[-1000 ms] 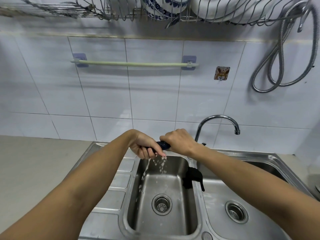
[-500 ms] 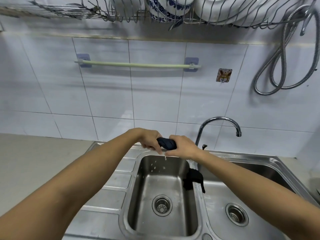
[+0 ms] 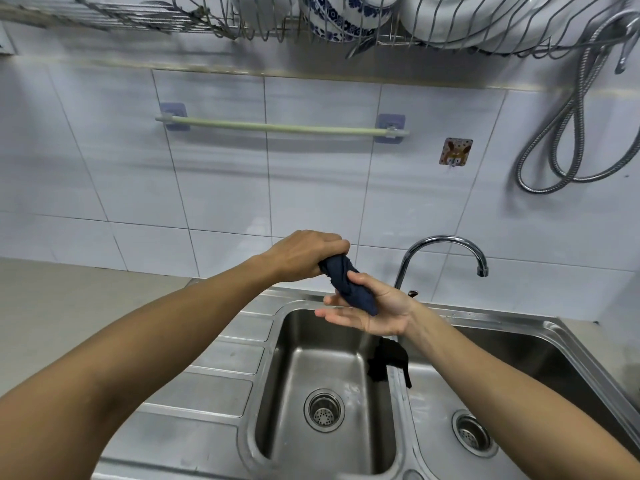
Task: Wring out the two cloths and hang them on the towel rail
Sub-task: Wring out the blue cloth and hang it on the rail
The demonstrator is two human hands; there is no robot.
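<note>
A twisted dark blue cloth (image 3: 349, 287) is held above the left sink basin (image 3: 325, 368). My left hand (image 3: 304, 254) grips its upper end from above. My right hand (image 3: 374, 311) lies palm up under its lower end, fingers spread, with the thumb resting on the cloth. A second, black cloth (image 3: 386, 362) hangs over the divider between the two basins. The pale green towel rail (image 3: 280, 127) is on the tiled wall above, with nothing on it.
A curved chrome tap (image 3: 446, 252) stands behind the right basin (image 3: 485, 382). A wire dish rack (image 3: 346, 26) with bowls and plates hangs overhead. A coiled metal hose (image 3: 568, 140) hangs at the right. A beige counter (image 3: 69, 299) lies left of the draining board.
Both hands rose with the cloth. The dripping water stopped. My right hand turned palm up and opened its fingers, while the left kept its grip.
</note>
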